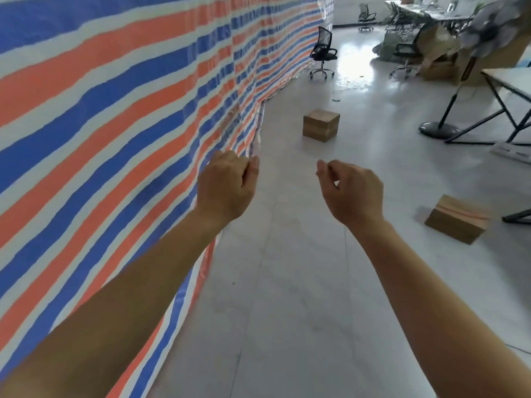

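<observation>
Both my arms reach forward over a pale tiled floor. My left hand (227,188) hangs in the air near the foot of a striped tarp wall, its fingers loosely curled and holding nothing. My right hand (352,191) is level with it, a short gap to the right, fingers also loosely curled and empty. A bundle of brown cardboard (321,124) sits on the floor ahead of both hands. A second cardboard bundle (457,218) with a red band lies on the floor to the right of my right hand.
A blue, orange and white striped tarp (115,110) runs along the whole left side. Further off stand a black office chair (323,53), a standing fan (439,126), a folding table (508,81) at the right, and piled cardboard with desks at the back.
</observation>
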The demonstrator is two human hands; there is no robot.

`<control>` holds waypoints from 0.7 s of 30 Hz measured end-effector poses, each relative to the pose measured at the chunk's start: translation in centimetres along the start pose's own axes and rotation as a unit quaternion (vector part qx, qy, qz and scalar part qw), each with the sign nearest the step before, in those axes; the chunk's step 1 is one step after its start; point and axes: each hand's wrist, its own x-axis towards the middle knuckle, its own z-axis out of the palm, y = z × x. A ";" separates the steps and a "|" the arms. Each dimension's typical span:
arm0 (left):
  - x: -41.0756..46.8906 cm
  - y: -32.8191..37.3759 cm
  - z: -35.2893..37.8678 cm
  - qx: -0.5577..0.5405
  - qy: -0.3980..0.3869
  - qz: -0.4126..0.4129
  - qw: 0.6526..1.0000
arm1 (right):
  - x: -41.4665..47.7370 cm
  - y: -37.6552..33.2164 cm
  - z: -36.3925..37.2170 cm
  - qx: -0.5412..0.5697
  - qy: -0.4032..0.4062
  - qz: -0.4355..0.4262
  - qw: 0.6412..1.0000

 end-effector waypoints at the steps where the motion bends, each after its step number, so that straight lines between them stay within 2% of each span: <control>1: 1.4 0.2 1.3 -0.005 0.002 -0.006 1.000 | 1.8 1.2 0.5 0.002 0.002 0.005 1.000; 4: 5.3 0.1 5.7 -0.016 0.005 -0.010 1.000 | 6.3 4.7 2.8 -0.005 -0.009 0.009 1.000; 11: 13.2 -3.0 20.5 -0.026 -0.051 -0.040 0.998 | 15.9 13.9 12.3 -0.039 -0.062 0.015 0.997; 16: 24.5 -4.9 33.5 -0.048 -0.103 -0.061 0.992 | 27.2 20.5 19.8 -0.076 -0.076 0.019 0.994; 21: 36.7 -3.5 42.8 -0.077 -0.161 -0.058 0.982 | 38.0 27.5 22.8 -0.092 -0.053 0.047 0.993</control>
